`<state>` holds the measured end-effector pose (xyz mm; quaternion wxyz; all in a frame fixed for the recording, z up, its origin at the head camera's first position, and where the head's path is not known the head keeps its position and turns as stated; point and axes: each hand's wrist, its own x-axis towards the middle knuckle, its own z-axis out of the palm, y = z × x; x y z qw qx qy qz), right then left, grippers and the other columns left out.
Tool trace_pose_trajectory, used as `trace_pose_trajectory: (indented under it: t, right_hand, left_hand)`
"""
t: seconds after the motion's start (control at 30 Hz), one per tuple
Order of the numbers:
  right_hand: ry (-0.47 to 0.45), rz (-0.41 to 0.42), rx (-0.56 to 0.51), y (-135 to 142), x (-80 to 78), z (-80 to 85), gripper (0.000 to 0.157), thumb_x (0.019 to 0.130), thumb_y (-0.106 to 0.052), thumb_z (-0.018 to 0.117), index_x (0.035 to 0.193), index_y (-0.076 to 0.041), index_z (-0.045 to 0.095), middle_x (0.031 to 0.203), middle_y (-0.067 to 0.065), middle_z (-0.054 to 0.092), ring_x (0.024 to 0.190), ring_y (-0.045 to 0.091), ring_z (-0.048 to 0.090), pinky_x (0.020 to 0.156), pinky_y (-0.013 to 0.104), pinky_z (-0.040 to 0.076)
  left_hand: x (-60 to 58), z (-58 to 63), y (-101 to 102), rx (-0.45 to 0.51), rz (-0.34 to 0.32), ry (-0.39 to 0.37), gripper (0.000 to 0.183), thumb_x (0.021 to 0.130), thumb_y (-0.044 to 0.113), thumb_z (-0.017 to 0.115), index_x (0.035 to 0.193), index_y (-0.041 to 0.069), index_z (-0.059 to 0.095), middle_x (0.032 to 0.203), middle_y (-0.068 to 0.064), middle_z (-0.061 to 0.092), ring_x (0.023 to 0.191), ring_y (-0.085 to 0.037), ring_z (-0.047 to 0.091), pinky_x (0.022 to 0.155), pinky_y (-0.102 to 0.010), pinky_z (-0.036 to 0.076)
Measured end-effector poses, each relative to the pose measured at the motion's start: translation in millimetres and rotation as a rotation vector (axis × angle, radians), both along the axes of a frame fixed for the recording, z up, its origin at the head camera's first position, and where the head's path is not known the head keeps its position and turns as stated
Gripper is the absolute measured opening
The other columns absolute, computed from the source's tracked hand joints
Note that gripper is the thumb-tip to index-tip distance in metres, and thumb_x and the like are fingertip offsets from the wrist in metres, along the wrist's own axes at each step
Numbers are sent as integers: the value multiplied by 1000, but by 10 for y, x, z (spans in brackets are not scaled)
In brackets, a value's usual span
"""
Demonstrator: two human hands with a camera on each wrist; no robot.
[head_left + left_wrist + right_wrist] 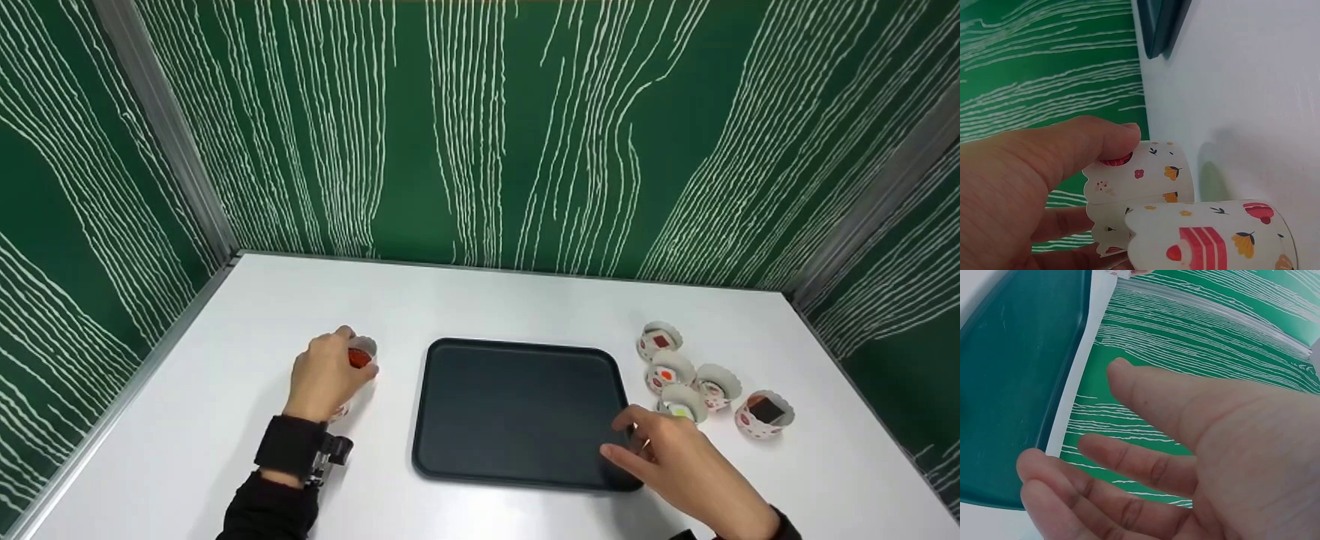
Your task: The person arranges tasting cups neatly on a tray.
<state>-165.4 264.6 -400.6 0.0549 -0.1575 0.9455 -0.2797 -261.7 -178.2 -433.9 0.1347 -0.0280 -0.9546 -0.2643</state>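
Note:
My left hand (326,375), left of the tray, grips a paper baking cup (364,343) with something orange-red inside. In the left wrist view the thumb presses on that patterned cup (1154,171); the fingers on its far side are partly hidden. A second printed cup (1207,239) stands close beside it, mostly covered by my hand in the head view. My right hand (679,457) hovers around the front right corner of the dark tray (517,412), holding nothing. Its fingers are loosely bent and apart from the thumb in the right wrist view.
Right of the tray stand several more paper cups, among them one with a dark brown square (763,424) and one with a dark red square (658,346). Green walls with white lines (480,135) enclose the white table (480,292) at the back and sides.

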Motion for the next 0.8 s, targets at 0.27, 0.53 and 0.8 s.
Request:
trace_pose_trajectory:
  t: [0.27,0.53,0.8]
  right_hand:
    - [10,-6,15,-15,3,6,34,99,-35,78,116,-6,71,78,-9,68,64,-1,56,60,24,48]
    - [-5,-4,3,-23,1,10,35,99,-36,78,116,-6,71,80,-8,70,65,0,60,61,24,50]
    - [5,-18,19,-8,7,29,34,98,-35,78,115,-7,71,82,-8,71,67,1,62,62,24,51]
  left_hand:
    - [9,39,10,18,-5,14,33,84,15,86,110,-1,73,100,-25,75,97,-43,74,81,-57,63]
    - [44,87,52,19,-9,27,36,84,15,86,113,-2,72,100,-25,74,95,-42,74,80,-56,64]
    - [74,129,174,18,-31,58,38,84,13,87,116,-2,72,102,-25,74,95,-42,75,81,-54,65]
